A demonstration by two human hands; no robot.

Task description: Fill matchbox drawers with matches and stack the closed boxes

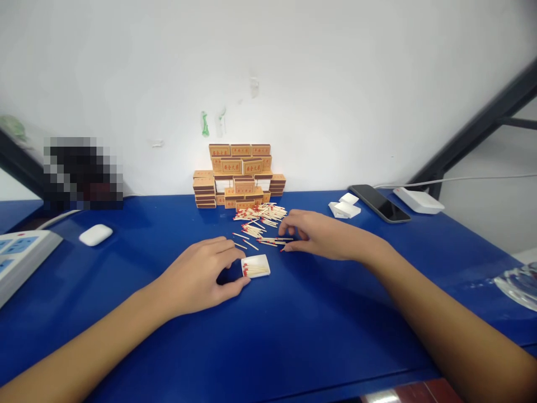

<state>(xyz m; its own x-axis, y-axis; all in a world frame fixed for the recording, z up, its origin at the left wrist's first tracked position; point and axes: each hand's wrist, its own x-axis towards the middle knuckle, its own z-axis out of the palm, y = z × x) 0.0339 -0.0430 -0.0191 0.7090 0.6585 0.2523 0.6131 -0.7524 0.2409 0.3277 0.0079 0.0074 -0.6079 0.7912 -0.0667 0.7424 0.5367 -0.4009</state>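
Observation:
My left hand (210, 274) holds a small white matchbox tray (262, 260) on the table, thumb at its near corner and fingers at its far left. Inside the tray lie several matches (254, 270), red heads to the left. My right hand (321, 235) hovers low over the table at the right side of the loose matches (268, 211). Its thumb and fingers are apart. A red match head shows at the thumb tip, and a few matches (271, 241) lie just left of the gap between the fingers. Beyond the loose pile stands a stepped stack of matchboxes (231, 167).
White empty trays (347, 209), a phone (380, 203) and a white box (418, 200) are at the right rear. On the left are a white earphone case (95, 235) and a power strip (29, 257). A clear glass object (520, 285) sits at the right edge.

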